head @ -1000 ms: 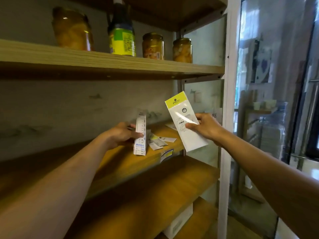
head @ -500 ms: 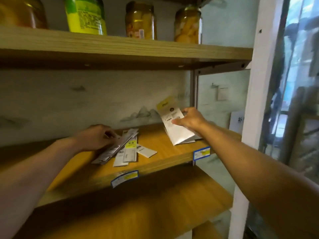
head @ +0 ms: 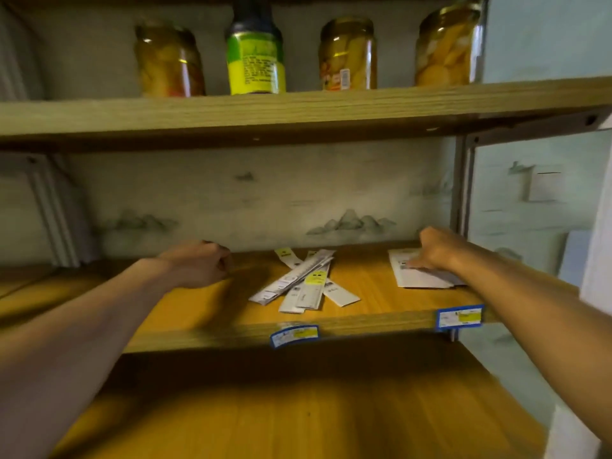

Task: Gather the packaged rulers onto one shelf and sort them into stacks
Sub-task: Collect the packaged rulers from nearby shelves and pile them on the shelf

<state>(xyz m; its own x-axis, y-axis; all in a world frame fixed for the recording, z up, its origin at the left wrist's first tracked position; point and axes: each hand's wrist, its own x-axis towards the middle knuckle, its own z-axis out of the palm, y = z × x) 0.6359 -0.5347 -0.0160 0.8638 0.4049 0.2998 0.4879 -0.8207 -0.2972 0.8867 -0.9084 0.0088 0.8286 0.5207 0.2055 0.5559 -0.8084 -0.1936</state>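
Note:
Several narrow packaged rulers (head: pixel 306 281) lie in a loose crossed pile in the middle of the wooden middle shelf (head: pixel 381 321). A wider white packet stack (head: pixel 419 273) lies flat at the shelf's right end. My right hand (head: pixel 437 248) rests on that stack, fingers pressing its top packet down. My left hand (head: pixel 202 263) hovers over the shelf to the left of the pile, fingers curled, with nothing in it.
The shelf above (head: pixel 298 111) carries three jars of preserved fruit (head: pixel 347 54) and a green-labelled bottle (head: pixel 255 58). Blue price tags (head: pixel 459 317) hang on the middle shelf's front edge. A lower wooden shelf (head: pixel 298 409) juts out beneath. A metal upright (head: pixel 462 183) stands at the right.
My left hand let go of the narrow rulers onto the pile and drew back to the left. My right hand laid the wide packet flat on the right-hand stack.

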